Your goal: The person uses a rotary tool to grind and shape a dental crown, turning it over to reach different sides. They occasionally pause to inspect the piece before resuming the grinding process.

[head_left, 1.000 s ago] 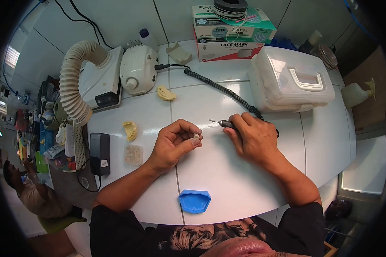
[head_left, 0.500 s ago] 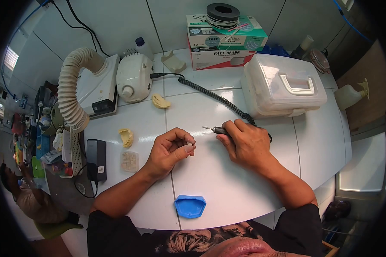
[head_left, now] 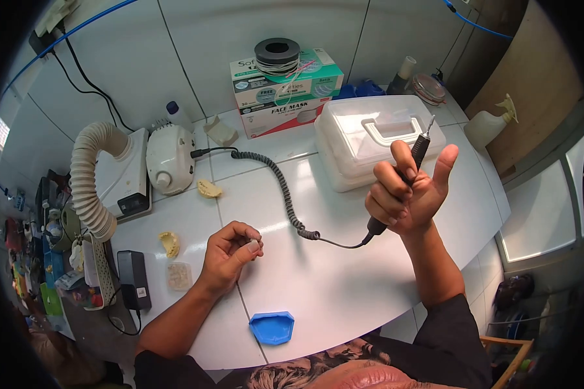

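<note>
My left hand [head_left: 230, 256] rests over the white table with thumb and fingertips pinched on a small pale piece [head_left: 255, 242], too small to name. Raised at the right, my right hand [head_left: 412, 191] holds a black rotary handpiece [head_left: 420, 150], its thin metal bur pointing up. The fingers curl round the handpiece while the thumb stands away from it. A coiled cord [head_left: 282, 185] runs from its lower end to the white control unit [head_left: 170, 159]. Left of my left hand lie a yellow dental cast [head_left: 169, 244] and a clear small box [head_left: 179, 276]. Another yellow cast [head_left: 209, 188] lies farther back.
A blue mould [head_left: 272, 328] sits near the front table edge. Behind my right hand stands a clear-lidded case [head_left: 344, 152]. Face mask boxes [head_left: 285, 117] carry a wire spool [head_left: 276, 55]. At left are a ribbed hose [head_left: 87, 172] and a black power adapter [head_left: 133, 279].
My right hand has lifted the handpiece off the table and turned, so the bur points up and the cord stretches out. My left hand keeps its pinch. The camera view has shifted.
</note>
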